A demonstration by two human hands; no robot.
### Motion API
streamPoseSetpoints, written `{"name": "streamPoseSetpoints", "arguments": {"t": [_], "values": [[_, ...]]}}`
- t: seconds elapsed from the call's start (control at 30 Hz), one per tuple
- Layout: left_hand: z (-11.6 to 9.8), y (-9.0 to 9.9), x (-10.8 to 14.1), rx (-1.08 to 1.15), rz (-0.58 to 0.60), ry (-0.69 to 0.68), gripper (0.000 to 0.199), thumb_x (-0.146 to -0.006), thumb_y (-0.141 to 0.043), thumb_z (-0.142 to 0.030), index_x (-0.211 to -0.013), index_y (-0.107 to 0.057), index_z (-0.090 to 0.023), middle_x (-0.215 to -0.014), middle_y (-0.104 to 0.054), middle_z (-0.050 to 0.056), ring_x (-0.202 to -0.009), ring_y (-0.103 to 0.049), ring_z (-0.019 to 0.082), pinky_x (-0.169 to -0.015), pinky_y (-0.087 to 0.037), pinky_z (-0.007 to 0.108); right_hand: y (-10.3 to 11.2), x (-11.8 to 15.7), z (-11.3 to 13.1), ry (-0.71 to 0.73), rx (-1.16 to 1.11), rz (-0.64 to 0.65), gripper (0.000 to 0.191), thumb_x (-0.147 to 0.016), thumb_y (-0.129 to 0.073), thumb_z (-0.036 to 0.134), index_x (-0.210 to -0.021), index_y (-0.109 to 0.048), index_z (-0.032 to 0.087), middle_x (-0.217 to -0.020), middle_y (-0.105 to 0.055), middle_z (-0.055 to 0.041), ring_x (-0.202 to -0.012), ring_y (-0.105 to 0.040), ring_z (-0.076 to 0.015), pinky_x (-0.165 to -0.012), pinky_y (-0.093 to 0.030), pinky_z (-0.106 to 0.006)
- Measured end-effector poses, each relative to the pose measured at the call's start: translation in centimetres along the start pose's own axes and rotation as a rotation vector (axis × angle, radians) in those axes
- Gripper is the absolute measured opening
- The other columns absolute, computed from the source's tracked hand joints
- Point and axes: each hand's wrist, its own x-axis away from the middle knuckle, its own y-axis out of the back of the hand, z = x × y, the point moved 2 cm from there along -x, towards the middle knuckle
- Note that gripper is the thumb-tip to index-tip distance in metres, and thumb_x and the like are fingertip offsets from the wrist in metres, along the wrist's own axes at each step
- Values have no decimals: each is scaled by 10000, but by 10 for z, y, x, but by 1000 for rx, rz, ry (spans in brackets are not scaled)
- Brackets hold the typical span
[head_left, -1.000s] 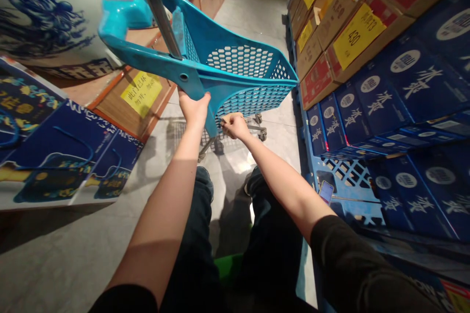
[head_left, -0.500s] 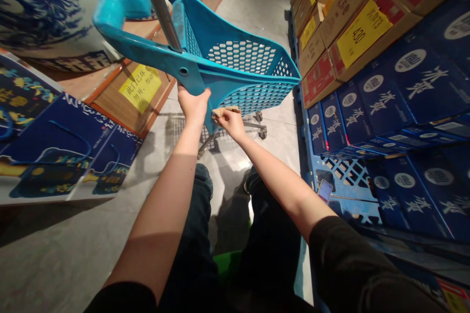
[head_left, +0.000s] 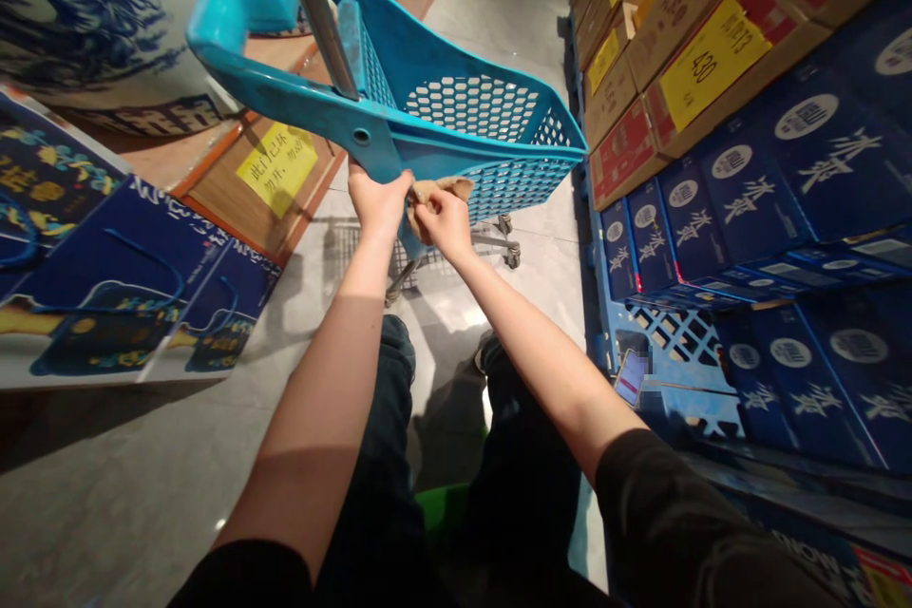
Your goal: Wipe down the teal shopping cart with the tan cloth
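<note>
Left hand (head_left: 379,205) clenched on the frame of a tipped-up blue plastic shopping cart (head_left: 470,100), right hand (head_left: 446,223) pinching a tan cloth (head_left: 452,189) at the basket's near corner, nothing on the mesh atm. Fingers hide part of the cloth, can't tell if it's damp. Further off, cartons w/ yellow price tags (head_left: 712,62) and blue boxes (head_left: 733,199), cut off by the frame edge.
</note>
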Motion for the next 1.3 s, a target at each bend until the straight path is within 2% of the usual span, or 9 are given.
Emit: {"name": "streamPoseSetpoints", "arguments": {"t": [0.13, 0.33, 0.43, 0.67, 0.77, 0.9, 1.03, 1.13, 1.3], "values": [[-2, 8, -2, -34, 25, -2, 652, -784, -824, -130, -1425, -706, -151, -1385, -818, 151, -1400, -763, 344, -1262, -604, 462, -14, 23, -19, -103, 131, 157, 99, -1015, -687, 170, -953, -759, 198, -1038, -827, -105, -999, -762, -264, -950, -573, -318], [0, 14, -4, -13, 31, -10, 650, -778, -843, -145, -1415, -712, -159, -1342, -835, 145, -1373, -778, 341, -1243, -615, 464, -21, 41, -41, -336, 224, 224, 172, -989, -640, 120, -927, -793, 169, -1074, -857, -142, -1022, -790, -272, -927, -583, -310], [4, 14, -8, 1, 48, -13, 651, -777, -852, -154, -1413, -712, -156, -1359, -826, 157, -1368, -779, 346, -1246, -611, 464, -20, 32, -33, -326, 160, 169, 157, -983, -667, 178, -952, -820, 168, -1041, -850, -119, -993, -772, -271, -940, -594, -323], [9, 14, -13, 27, 68, -8, 721, -778, -868, -156, -1473, -679, -153, -1432, -797, 167, -1374, -774, 340, -1258, -597, 443, -4, -3, -7, -105, -124, -137, 261, -1078, -609, 287, -1109, -830, 152, -1016, -822, -62, -979, -720, -229, -974, -576, -298], [6, 17, -11, 27, 60, 8, 662, -774, -858, -156, -1416, -701, -137, -1380, -822, 158, -1350, -785, 325, -1231, -612, 410, -9, 8, -11, -116, -10, -12, 220, -1065, -629, 244, -1056, -832, 161, -1034, -836, -73, -985, -742, -233, -967, -565, -290], [-1, 23, -9, 14, 19, 11, 624, -734, -861, -146, -1343, -725, -146, -1395, -826, 146, -1336, -792, 316, -1219, -617, 392, -19, 42, -36, -383, 229, 227, 138, -995, -708, 162, -917, -823, 157, -1033, -852, -128, -997, -784, -241, -914, -550, -253], [-4, 26, -8, 2, 24, 32, 619, -724, -877, -156, -1323, -725, -158, -1346, -839, 132, -1327, -794, 325, -1221, -621, 423, -11, 46, -53, -542, 266, 225, 152, -992, -716, 187, -916, -834, 131, -1002, -851, -162, -949, -789, -254, -848, -553, -266], [-4, 25, -9, -2, 37, 27, 604, -735, -877, -151, -1319, -724, -163, -1313, -841, 125, -1346, -787, 335, -1238, -611, 448, -2, 21, -47, -464, 115, 117, 229, -1048, -685, 289, -1012, -862, 149, -1013, -855, -97, -956, -777, -226, -866, -549, -258], [-1, 24, -13, -21, 33, 36, 582, -736, -879, -153, -1298, -726, -151, -1371, -823, 150, -1348, -788, 343, -1251, -604, 462, 1, -9, -20, -152, -273, -117, 239, -1034, -733, 368, -977, -849, 167, -968, -834, -28, -978, -745, -204, -947, -545, -262]]}}
